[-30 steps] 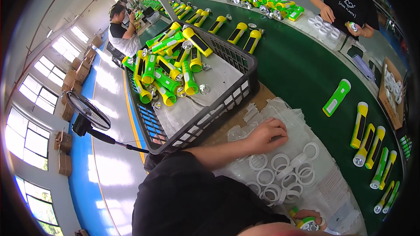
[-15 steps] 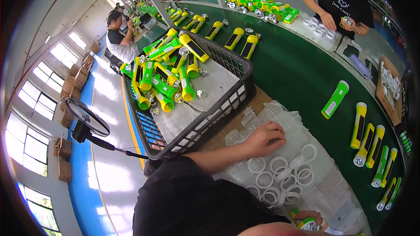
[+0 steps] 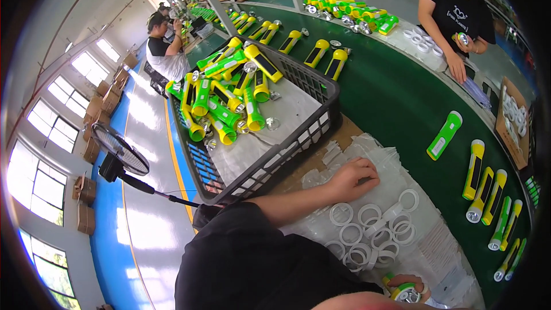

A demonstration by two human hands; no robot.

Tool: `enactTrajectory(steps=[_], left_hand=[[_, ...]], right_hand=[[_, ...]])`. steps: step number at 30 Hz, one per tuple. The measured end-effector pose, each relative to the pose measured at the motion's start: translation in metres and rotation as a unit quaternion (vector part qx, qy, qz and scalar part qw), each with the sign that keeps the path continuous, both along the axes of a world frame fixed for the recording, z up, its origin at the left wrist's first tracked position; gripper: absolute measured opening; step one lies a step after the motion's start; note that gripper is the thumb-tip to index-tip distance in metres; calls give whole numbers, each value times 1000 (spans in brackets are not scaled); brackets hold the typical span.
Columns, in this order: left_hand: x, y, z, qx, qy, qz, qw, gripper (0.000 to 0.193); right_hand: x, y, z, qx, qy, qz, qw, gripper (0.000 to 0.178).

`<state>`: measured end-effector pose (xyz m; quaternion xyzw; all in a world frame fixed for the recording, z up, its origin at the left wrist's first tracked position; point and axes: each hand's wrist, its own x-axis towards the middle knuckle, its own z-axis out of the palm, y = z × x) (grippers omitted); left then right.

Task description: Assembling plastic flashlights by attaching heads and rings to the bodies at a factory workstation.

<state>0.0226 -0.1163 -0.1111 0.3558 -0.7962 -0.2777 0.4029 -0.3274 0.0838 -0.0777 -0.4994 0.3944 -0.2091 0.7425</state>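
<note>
My left hand (image 3: 354,179) rests on the plastic-covered work surface (image 3: 396,175), between the black crate and the white rings. Its fingers curl loosely inward and nothing shows in them. Just below it lies a loose pile of white plastic rings (image 3: 350,234). Low in the picture, my right hand (image 3: 414,282) is closed around a green and yellow flashlight (image 3: 406,294), whose shiny round reflector end faces up. Part of this hand and most of the flashlight's body are hidden by my arm and the picture's edge.
A black crate (image 3: 275,163) holds several green and yellow flashlights (image 3: 202,97). More flashlights (image 3: 474,169) lie along the green conveyor belt (image 3: 390,97). Across it, a co-worker (image 3: 453,17) holds a flashlight part beside white rings and a cardboard box (image 3: 512,123). A fan (image 3: 120,149) stands left.
The whole view has shifted slightly. Across the belt, the co-worker's one hand has moved from the white rings toward a bluish bundle. My hands keep their places and grips.
</note>
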Motion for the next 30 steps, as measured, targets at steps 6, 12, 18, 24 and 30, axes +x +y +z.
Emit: enactTrajectory(steps=[6,12,18,24,30], left_hand=[[2,-1,-1,34,26,-5,999,10],[-2,-6,-16,-1,82,19,996,12],[-4,-6,-23,-37,52,31,997,14],[-6,-2,-33,-92,48,36,994,14],[-7,-20,-40,-71,49,33,996,10]], right_hand=[[87,24,-33,-439,-20,-364,821,83],[121,15,5,-445,24,-450,774,75],[121,8,0,-457,-15,-476,751,67],[120,13,-4,-450,-32,-498,740,51],[120,10,-15,-477,-33,-540,692,54]])
